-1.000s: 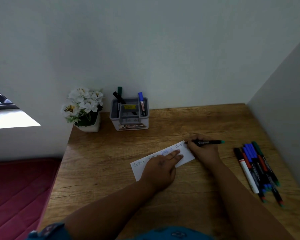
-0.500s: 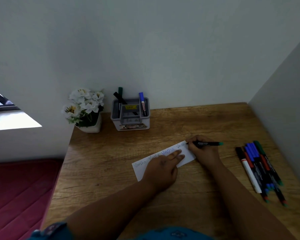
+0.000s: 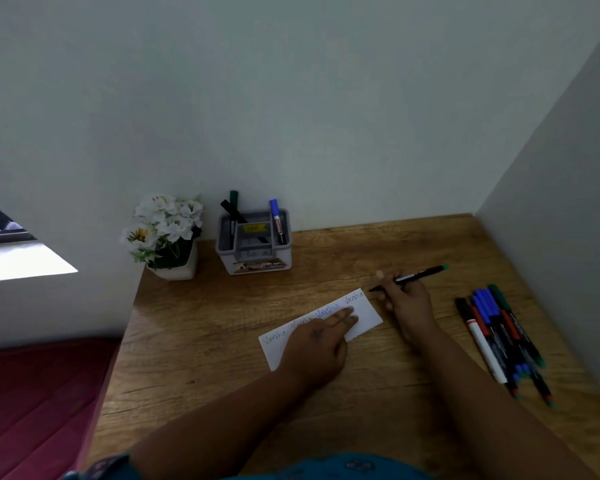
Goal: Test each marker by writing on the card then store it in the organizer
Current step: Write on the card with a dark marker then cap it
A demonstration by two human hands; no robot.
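Left hand (image 3: 314, 344) lay flat on card (image 3: 364, 315), fingers together, pinning it. Right hand (image 3: 407, 299) right of card pinched marker (image 3: 418, 276), tip just off card's far corner. Spare markers (image 3: 499, 337) farther right. Organizer (image 3: 255, 252) beyond card. Writing test looked finished; next, likely carry marker to organizer.

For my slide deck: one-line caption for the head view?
Left hand pins the card while right hand holds a green-capped marker just off its edge.
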